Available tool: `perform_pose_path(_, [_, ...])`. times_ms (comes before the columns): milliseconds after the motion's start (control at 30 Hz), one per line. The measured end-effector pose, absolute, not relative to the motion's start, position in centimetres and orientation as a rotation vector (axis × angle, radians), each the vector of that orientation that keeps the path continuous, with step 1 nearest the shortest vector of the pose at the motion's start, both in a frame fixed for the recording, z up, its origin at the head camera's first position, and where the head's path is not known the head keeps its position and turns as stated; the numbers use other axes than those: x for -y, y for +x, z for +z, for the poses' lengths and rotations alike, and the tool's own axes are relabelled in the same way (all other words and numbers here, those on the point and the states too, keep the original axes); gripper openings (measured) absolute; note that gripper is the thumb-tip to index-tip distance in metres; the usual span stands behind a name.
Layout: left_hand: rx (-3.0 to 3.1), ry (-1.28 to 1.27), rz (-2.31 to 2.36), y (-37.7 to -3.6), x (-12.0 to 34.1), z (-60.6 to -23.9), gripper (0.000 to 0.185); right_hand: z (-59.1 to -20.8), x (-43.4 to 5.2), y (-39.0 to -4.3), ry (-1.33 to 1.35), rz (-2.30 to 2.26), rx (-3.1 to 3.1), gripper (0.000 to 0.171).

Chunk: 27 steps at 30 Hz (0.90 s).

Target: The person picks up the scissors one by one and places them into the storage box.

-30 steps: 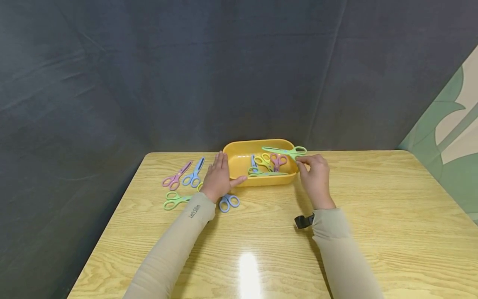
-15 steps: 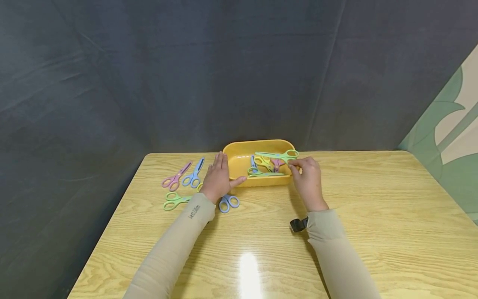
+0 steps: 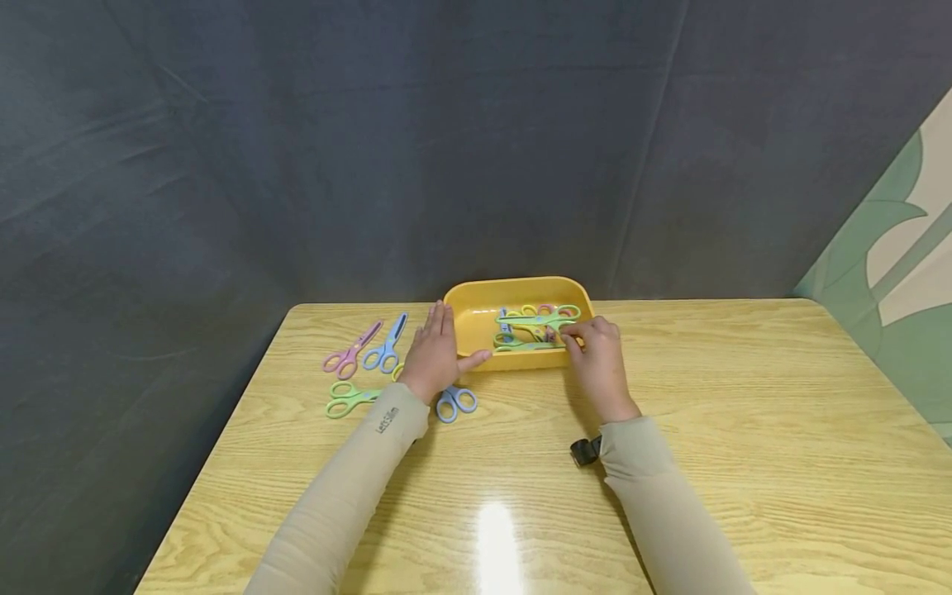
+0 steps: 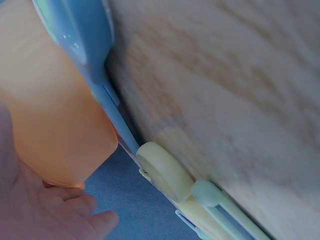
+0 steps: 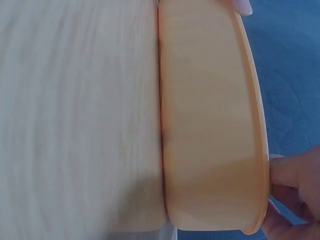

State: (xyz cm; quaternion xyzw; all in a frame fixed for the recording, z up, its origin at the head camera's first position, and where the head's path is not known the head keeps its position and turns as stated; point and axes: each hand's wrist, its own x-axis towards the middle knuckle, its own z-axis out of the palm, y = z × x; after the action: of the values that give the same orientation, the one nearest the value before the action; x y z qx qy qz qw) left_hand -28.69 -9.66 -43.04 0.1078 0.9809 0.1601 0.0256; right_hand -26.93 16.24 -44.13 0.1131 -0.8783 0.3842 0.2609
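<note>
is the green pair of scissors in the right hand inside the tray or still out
Inside. The green plastic scissors lie within the rim of the yellow oval plastic tray, on the other scissors, the right hand pinching their handle.

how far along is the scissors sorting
Partly done: several scissors already lie in the yellow tray. In hand: the right hand holds green scissors over the pile, while the left hand rests against the tray. Left: pink scissors, blue scissors, another green pair and another blue pair on the table.
</note>
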Motion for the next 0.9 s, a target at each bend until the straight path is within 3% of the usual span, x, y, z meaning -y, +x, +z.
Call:
perform_pose_path(433, [-3.051,0.357,0.473,-28.6,9.4,-43.1,0.112,-43.5,-15.9,-27.0,0.263,0.987,2.486,0.009])
perform_pose_path(900, [-3.028,0.339,0.453,-28.6,9.6,-42.7,0.113,-43.0,-14.7,-29.3,0.318,0.794,2.630,0.006])
